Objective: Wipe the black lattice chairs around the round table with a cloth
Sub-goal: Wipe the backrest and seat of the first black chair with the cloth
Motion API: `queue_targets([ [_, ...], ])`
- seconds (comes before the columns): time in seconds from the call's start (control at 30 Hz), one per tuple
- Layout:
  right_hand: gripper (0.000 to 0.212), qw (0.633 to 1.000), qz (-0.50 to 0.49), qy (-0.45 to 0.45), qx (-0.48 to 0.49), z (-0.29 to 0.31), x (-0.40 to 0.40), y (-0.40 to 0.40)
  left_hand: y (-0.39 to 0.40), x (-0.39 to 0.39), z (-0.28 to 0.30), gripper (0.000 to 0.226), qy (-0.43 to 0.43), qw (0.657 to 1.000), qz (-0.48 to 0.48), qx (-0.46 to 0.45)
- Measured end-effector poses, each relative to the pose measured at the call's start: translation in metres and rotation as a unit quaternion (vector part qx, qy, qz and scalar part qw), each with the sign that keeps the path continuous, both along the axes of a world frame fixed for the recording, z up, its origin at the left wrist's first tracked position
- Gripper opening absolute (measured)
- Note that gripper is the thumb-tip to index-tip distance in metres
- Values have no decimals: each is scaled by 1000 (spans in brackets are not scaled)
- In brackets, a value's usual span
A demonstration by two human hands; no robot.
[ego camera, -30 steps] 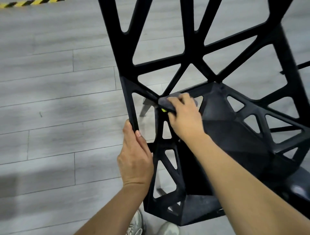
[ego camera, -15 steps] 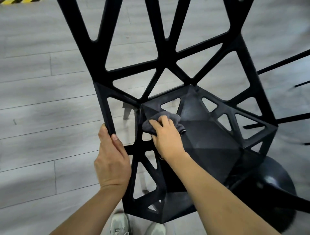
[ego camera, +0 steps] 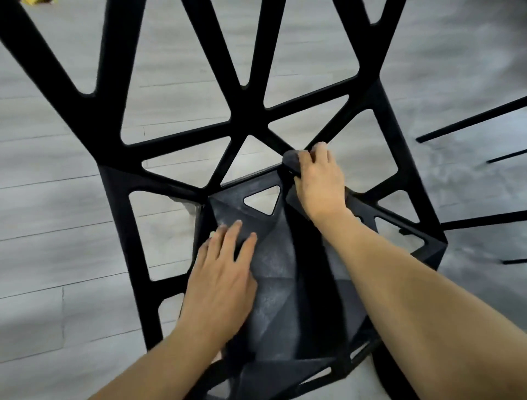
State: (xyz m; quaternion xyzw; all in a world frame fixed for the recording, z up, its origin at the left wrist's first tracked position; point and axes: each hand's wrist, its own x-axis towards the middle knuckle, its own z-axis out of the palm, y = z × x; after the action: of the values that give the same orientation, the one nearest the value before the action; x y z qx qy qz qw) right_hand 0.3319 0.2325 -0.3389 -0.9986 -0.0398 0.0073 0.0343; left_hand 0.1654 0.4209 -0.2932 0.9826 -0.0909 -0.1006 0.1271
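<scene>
A black lattice chair (ego camera: 248,120) fills the head view, its backrest bars rising at the top and its faceted seat (ego camera: 285,274) below. My right hand (ego camera: 319,182) grips a dark grey cloth (ego camera: 291,160) at the back edge of the seat, where the backrest bars meet it. Most of the cloth is hidden under my fingers. My left hand (ego camera: 222,282) lies flat on the left side of the seat with its fingers straight and spread.
Grey wood-plank floor (ego camera: 57,217) surrounds the chair. Thin black bars (ego camera: 470,122) of another piece of furniture cross the right edge. A dark rounded base (ego camera: 382,368) shows at the lower right. A scrap of yellow tape (ego camera: 34,2) sits at the top left.
My left hand let go of the chair's left side bar and now rests flat on the seat. My right hand carried the cloth from the seat's left rear to its right rear corner.
</scene>
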Motion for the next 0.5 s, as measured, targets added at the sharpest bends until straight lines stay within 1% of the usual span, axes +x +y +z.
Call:
queue_targets([
  [0.07, 38, 997, 11, 23, -66, -10, 9, 4, -4, 24, -19, 64, 95, 995, -19, 36],
  [0.1, 38, 996, -1, 38, -78, -13, 8, 6, -2, 33, -29, 70, 137, 989, -31, 54],
  [0.17, 42, 994, -47, 74, -68, -14, 2, 11, 5, 43, -42, 87, 199, 972, -64, 104],
  [0.2, 45, 991, -67, 94, -60, -12, -3, 13, 7, 44, -44, 96, 215, 966, -77, 124],
  [0.27, 52, 986, -90, 132, -42, -4, -6, 20, 7, 42, -44, 109, 218, 961, -87, 144],
  [0.3, 53, 984, -97, 144, -34, -2, -5, 22, 6, 40, -43, 112, 222, 959, -88, 153],
  [0.4, 52, 982, -95, 162, -22, 0, 4, 20, 2, 40, -41, 113, 228, 956, -80, 168],
  [0.5, 57, 983, -69, 170, -33, -3, 4, 11, 1, 41, -41, 114, 232, 954, -78, 171],
])
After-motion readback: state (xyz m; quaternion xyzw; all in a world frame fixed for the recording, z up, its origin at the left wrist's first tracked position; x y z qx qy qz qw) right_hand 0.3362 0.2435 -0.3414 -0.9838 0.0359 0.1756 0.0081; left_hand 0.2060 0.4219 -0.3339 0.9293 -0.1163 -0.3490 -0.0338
